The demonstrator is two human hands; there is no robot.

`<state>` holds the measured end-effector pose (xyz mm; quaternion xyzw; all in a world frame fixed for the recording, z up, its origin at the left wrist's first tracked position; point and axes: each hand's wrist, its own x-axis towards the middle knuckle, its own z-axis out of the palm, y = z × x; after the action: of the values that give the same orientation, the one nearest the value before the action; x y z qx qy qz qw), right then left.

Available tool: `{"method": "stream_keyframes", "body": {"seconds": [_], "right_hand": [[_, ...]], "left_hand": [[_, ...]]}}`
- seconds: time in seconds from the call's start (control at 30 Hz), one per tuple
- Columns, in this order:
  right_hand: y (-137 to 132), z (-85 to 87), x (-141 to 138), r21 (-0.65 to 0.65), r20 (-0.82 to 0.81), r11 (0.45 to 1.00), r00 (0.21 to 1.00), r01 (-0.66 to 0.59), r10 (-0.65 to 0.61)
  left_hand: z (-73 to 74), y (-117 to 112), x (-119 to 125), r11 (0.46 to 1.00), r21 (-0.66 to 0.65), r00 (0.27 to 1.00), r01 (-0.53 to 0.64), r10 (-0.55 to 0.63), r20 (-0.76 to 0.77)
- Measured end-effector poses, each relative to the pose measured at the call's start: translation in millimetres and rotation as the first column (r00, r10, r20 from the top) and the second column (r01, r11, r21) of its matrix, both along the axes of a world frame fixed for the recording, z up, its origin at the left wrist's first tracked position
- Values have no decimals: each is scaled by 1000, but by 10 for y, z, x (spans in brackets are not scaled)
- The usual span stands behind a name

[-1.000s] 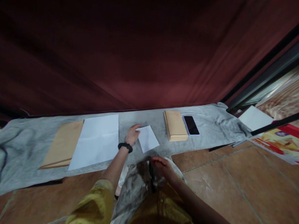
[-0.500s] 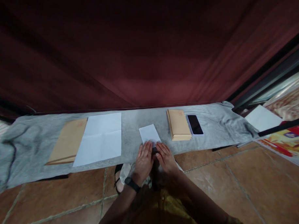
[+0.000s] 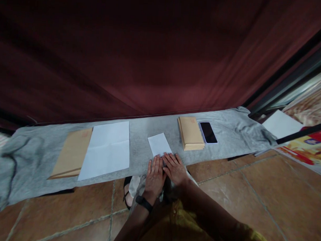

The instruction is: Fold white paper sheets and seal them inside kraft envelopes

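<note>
A small white piece of folded-looking paper (image 3: pixel 159 144) lies on the grey cloth (image 3: pixel 140 148) in front of me. My left hand (image 3: pixel 155 176) rests flat on its near edge, fingers stretched forward. Beside it, my right hand (image 3: pixel 174 168) also lies flat, fingertips on the same edge and its thumb near my left index finger. Both palms face down and cover the paper's near end. To the left is a large white sheet (image 3: pixel 106 150) with a crease across it, partly over brown envelopes (image 3: pixel 72 152). A stack of brown envelopes (image 3: pixel 192 134) sits to the right.
A phone (image 3: pixel 208 132) lies right of the envelope stack. Dark red curtain (image 3: pixel 157 64) hangs behind the cloth-covered surface. At the far right are a dark metal bar (image 3: pixel 302 133), a white sheet (image 3: pixel 281 124) and a colourful printed box or sheet (image 3: pixel 309 150). Tiled floor (image 3: pixel 88 213) lies below.
Both hands have come closer together, and the dark gap between them at the paper's edge has narrowed. My fingers now lie flatter and straighter. The paper stays in about the same place.
</note>
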<state>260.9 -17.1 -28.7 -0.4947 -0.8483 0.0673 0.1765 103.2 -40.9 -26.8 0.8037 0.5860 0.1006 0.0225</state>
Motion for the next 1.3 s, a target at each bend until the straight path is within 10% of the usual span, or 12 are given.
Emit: {"method": "stream_keyframes", "body": {"seconds": [0.83, 1.3], "right_hand": [[45, -66, 195, 63, -6, 996, 998, 67, -67], [49, -122, 210, 81, 8, 994, 997, 72, -73]], "left_hand": [[66, -78, -99, 998, 38, 998, -58, 57, 23], [86, 399, -120, 994, 21, 993, -108, 107, 55]]}}
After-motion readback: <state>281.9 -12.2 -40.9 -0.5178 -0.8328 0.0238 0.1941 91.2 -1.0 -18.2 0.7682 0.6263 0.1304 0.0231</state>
